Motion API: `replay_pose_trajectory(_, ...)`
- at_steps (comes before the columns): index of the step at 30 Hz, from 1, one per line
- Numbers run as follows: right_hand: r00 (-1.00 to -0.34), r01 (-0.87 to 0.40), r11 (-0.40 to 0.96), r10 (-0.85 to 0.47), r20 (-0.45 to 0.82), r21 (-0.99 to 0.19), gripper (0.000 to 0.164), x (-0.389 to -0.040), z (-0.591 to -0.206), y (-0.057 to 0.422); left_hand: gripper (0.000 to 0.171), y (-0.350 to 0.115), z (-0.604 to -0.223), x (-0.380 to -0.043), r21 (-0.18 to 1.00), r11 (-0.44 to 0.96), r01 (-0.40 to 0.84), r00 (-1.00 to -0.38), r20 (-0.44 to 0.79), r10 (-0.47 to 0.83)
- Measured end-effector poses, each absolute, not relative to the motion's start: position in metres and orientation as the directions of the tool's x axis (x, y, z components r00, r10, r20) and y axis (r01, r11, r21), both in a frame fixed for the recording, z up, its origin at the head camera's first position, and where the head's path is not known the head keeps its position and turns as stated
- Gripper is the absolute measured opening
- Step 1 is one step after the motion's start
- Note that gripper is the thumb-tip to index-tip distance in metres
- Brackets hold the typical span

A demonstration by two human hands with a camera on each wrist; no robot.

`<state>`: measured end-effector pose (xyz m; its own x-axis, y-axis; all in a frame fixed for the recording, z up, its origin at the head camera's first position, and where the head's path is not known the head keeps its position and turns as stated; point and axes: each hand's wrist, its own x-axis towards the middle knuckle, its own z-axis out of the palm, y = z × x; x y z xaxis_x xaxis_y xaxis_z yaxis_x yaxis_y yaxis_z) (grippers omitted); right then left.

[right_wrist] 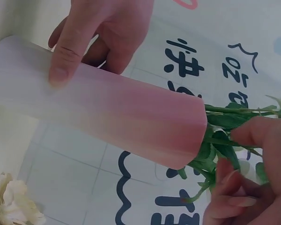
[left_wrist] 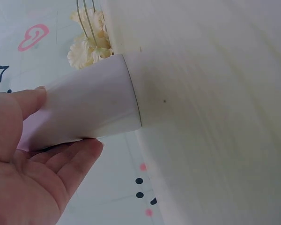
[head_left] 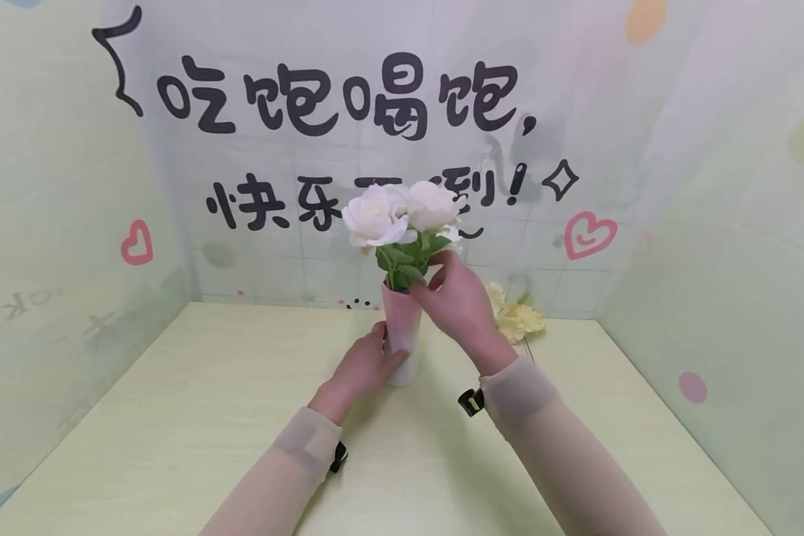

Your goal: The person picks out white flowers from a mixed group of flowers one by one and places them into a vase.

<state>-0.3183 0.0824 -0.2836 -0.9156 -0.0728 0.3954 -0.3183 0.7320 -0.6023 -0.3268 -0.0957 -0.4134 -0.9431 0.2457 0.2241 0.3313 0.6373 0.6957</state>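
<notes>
A tall vase [head_left: 402, 316], pink at the mouth and fading to white below, stands upright on the table. My left hand [head_left: 362, 365] grips its lower half; the left wrist view has the thumb on one side and the fingers [left_wrist: 84, 157] on the other. White artificial roses [head_left: 375, 216] with green leaves [head_left: 402, 260] rise from the mouth. Just above the rim, my right hand [head_left: 458, 298] pinches a green stem [right_wrist: 220, 140] among the leaves, thumb and fingertips close together. The stems' lower ends are hidden inside the vase.
Pale yellow flowers [head_left: 522, 320] with thin stems lie on the table [head_left: 241, 402] behind and right of the vase, near the back wall. Printed sheets [head_left: 710, 260] enclose the table at the back and both sides.
</notes>
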Motion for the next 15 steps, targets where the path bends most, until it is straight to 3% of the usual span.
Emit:
replay_pose_trajectory(8,-0.889,-0.365,0.763,-0.114,0.444,-0.533,0.022,-0.322,-0.285,0.078,0.067,-0.097,-0.415,-0.329,0.689,0.649,0.324,-0.946,0.221,0.237)
replay_pose_trajectory(15,-0.913,-0.330,0.801,-0.137,0.384,-0.499,0.023,-0.327,-0.299,0.077,0.066,-0.096,-0.415,-0.327,0.690,0.643,0.333,-0.943,0.230,0.241)
